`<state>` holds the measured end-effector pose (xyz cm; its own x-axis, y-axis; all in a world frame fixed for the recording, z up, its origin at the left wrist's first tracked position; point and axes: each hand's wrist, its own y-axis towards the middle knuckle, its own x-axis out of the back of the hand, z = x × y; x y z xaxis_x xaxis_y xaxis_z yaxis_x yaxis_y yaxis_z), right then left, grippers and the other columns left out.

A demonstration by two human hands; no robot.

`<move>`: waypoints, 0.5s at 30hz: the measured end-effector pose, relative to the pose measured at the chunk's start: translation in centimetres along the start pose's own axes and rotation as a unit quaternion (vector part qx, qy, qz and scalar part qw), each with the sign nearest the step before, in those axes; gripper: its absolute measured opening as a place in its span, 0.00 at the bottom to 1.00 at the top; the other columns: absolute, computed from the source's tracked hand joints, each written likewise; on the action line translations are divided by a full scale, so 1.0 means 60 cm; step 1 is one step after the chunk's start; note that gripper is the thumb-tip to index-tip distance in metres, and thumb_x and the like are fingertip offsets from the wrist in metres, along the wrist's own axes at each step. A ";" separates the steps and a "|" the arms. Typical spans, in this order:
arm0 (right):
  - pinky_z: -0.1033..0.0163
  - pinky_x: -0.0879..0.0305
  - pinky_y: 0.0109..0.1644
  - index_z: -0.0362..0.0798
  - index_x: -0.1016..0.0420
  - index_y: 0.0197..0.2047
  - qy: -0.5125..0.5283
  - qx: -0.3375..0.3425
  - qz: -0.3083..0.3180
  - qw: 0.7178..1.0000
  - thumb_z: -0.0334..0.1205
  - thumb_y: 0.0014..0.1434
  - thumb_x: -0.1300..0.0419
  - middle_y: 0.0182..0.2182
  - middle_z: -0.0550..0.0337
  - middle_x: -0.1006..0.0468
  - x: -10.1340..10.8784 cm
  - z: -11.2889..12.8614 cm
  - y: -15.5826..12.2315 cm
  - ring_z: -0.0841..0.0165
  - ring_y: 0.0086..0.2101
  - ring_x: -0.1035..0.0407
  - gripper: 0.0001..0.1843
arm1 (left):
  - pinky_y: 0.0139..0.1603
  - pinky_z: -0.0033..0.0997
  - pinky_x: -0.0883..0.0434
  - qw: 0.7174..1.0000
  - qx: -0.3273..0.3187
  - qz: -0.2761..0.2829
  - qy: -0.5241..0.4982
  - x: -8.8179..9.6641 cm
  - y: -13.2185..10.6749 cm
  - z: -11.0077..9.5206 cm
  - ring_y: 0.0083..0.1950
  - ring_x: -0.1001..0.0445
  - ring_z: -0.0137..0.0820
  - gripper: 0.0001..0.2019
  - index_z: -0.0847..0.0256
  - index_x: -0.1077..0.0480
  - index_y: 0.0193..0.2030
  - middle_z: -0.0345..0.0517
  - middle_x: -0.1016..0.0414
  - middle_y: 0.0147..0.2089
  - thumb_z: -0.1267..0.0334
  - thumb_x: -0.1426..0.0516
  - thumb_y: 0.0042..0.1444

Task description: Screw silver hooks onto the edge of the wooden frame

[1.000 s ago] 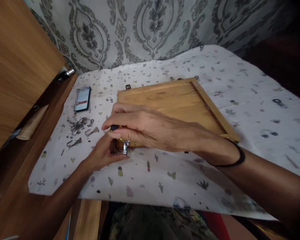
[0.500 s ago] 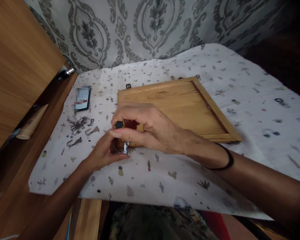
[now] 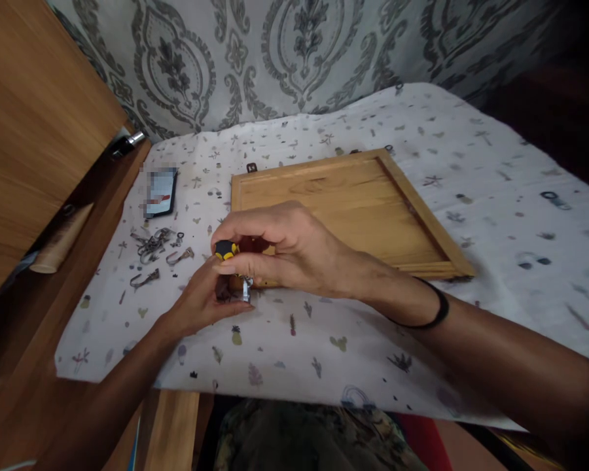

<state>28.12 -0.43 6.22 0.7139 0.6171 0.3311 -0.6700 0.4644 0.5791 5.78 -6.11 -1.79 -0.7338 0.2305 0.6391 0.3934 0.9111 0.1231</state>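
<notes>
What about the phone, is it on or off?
On. The phone lies face up on the patterned cloth, its screen lit pale with a red patch; what it shows is blurred.

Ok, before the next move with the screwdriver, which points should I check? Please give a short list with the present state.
1. Right hand grips the screwdriver around its black-and-yellow handle: ok.
2. Left hand pinches the small metal fitting at the near left corner of the wooden panel: ok.
3. Screwdriver tip seated in a screw: cannot tell, the hands hide it.
4. Panel lies flat on the patterned cloth: ok.
5. Spare metal hooks and phone lie to the left, apart from both hands: ok.
</notes>
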 end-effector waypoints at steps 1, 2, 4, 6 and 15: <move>0.68 0.36 0.38 0.43 0.25 0.41 -0.008 0.000 -0.010 1.000 0.45 0.70 0.38 0.30 0.64 0.26 -0.003 0.000 -0.001 0.74 0.32 0.32 0.12 | 0.40 0.38 0.27 1.000 0.000 -0.004 0.010 0.000 0.000 0.001 0.43 0.28 0.39 0.26 0.59 0.29 0.48 0.47 0.27 0.43 0.41 0.34 0.56; 0.68 0.36 0.38 0.44 0.25 0.41 -0.016 -0.003 -0.015 1.000 0.45 0.70 0.38 0.31 0.63 0.26 -0.006 0.001 -0.001 0.73 0.33 0.32 0.12 | 0.40 0.38 0.27 1.000 -0.002 -0.008 0.019 0.000 0.000 0.001 0.42 0.28 0.39 0.26 0.60 0.29 0.48 0.47 0.27 0.42 0.39 0.34 0.56; 0.68 0.36 0.39 0.44 0.26 0.41 -0.024 -0.010 -0.015 1.000 0.43 0.70 0.39 0.32 0.63 0.25 -0.007 0.004 -0.002 0.73 0.33 0.32 0.10 | 0.41 0.39 0.27 0.999 -0.011 -0.008 0.036 0.002 0.001 0.001 0.43 0.28 0.39 0.26 0.60 0.29 0.46 0.46 0.28 0.42 0.38 0.35 0.56; 0.68 0.35 0.39 0.44 0.27 0.42 -0.024 -0.021 -0.010 0.999 0.41 0.70 0.39 0.32 0.63 0.25 -0.004 0.007 -0.003 0.73 0.33 0.32 0.08 | 0.42 0.39 0.27 0.999 -0.023 -0.006 0.042 0.003 0.002 0.002 0.43 0.28 0.39 0.25 0.59 0.29 0.46 0.46 0.28 0.42 0.39 0.34 0.55; 0.69 0.37 0.39 0.41 0.24 0.50 0.011 0.007 0.049 0.999 0.41 0.73 0.43 0.38 0.59 0.22 0.012 0.000 -0.004 0.73 0.38 0.29 0.13 | 0.39 0.36 0.28 1.000 -0.019 0.015 0.008 0.001 -0.001 0.007 0.41 0.29 0.37 0.23 0.58 0.30 0.49 0.46 0.28 0.41 0.44 0.33 0.57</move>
<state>28.80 -0.07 6.32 0.6404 0.6734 0.3693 -0.7332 0.3928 0.5551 5.45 -5.99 -2.09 -0.7126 0.2519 0.6548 0.4365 0.8899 0.1327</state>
